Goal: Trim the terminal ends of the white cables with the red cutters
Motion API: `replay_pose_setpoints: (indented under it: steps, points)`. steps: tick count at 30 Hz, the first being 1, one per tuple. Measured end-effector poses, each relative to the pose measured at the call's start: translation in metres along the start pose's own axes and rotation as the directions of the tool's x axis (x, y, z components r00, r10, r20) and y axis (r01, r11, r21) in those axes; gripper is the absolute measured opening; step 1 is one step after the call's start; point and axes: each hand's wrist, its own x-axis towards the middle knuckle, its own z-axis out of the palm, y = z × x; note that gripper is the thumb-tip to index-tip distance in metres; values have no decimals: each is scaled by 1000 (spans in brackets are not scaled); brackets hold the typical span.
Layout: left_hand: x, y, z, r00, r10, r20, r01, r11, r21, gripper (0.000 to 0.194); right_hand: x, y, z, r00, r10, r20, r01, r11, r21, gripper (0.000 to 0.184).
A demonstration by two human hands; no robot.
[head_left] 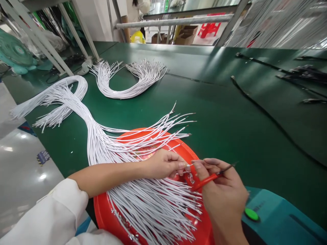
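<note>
My left hand (166, 165) is closed in a pinch on the end of a white wire (188, 165), over a red basin (102, 212). Close to its right, my right hand (224, 194) holds a red-handled tool (208, 181) with a thin dark tip pointing away up to the right. The thumb and forefinger of that hand also meet at the wire's tip. A thick bundle of white wires (150, 207) lies across the basin, its cut ends fanning out to the right. My left forearm crosses over the bundle.
More white wire bundles (122, 93) lie curled on the green table (204, 112). Black cables (276, 126) are at the right. A teal machine with a green button (252, 214) stands at lower right. A teal fan (16, 51) and metal frame posts (85, 30) are at back left.
</note>
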Motion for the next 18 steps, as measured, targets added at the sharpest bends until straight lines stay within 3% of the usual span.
replay_pose_setpoints:
  steps: [5, 10, 18]
  points:
    - [0, 1, -1, 1000, 27, 10, -27, 1000, -8, 17, 0, -4, 2, 993, 114, 26, -114, 993, -7, 34]
    - [1, -3, -2, 999, 39, 10, -39, 999, -7, 19, 0, -7, 3, 990, 138, 44, -139, 990, 20, 34]
    - [0, 0, 0, 996, 62, -70, -52, 990, 129, 17, -7, -7, 3, 998, -64, -11, 65, 998, 23, 25]
